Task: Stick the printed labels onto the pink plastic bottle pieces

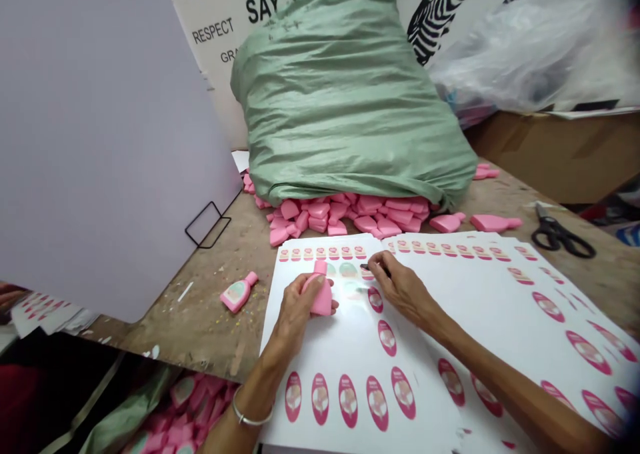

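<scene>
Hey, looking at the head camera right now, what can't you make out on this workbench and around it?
In the head view:
1. The dark tool: too small, and partly covered by the right hand.
2. The far side of the pink bottle in the left hand: turned from the camera.
3. How many bottles the pile holds: the green sack covers part.
4. Fine print on the oval labels: too small.
5. Wall lettering: cut off by the top edge.

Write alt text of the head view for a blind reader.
A person's left hand holds a pink bottle above printed sheets, while the right hand pinches a small dark object. A labelled pink bottle lies on the worktable to the left; behind stands a green sack, pink bottles heaped at its base, with black scissors at right.
</scene>
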Demonstrator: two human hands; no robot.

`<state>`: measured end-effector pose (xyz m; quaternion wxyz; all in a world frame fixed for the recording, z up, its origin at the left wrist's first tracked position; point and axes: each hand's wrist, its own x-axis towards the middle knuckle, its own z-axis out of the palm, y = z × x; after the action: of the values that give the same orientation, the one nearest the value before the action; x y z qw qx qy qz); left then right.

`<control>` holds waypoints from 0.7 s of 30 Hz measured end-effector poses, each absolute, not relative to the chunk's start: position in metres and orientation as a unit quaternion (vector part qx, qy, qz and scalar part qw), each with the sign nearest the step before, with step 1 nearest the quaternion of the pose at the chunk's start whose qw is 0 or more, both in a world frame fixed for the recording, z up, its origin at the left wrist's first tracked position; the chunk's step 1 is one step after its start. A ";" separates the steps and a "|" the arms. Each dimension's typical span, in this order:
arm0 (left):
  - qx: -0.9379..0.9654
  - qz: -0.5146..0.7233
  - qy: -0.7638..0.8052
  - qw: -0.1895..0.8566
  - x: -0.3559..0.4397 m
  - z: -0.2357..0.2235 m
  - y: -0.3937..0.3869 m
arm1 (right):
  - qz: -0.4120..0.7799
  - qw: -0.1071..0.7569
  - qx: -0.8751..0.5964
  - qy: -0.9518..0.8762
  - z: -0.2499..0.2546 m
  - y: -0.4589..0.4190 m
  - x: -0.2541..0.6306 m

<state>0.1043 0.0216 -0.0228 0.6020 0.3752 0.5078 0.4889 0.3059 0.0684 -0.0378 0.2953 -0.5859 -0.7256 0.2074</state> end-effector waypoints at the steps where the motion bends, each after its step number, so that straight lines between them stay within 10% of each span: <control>1: 0.378 0.484 0.510 0.602 0.107 -0.024 0.023 | 0.180 0.281 -0.582 -0.742 -0.042 0.073 0.307; 10: 0.408 0.463 0.526 0.585 0.129 -0.040 0.017 | -0.015 0.235 -0.528 -0.816 -0.069 0.064 0.304; 21: 0.422 0.446 0.542 0.574 0.128 -0.045 0.019 | 0.079 0.246 -0.547 -0.796 -0.066 0.071 0.303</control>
<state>0.1282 0.0188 -0.0447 0.5738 0.4218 0.5417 0.4465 0.3026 0.0706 -0.0663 0.2465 -0.5473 -0.7960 0.0786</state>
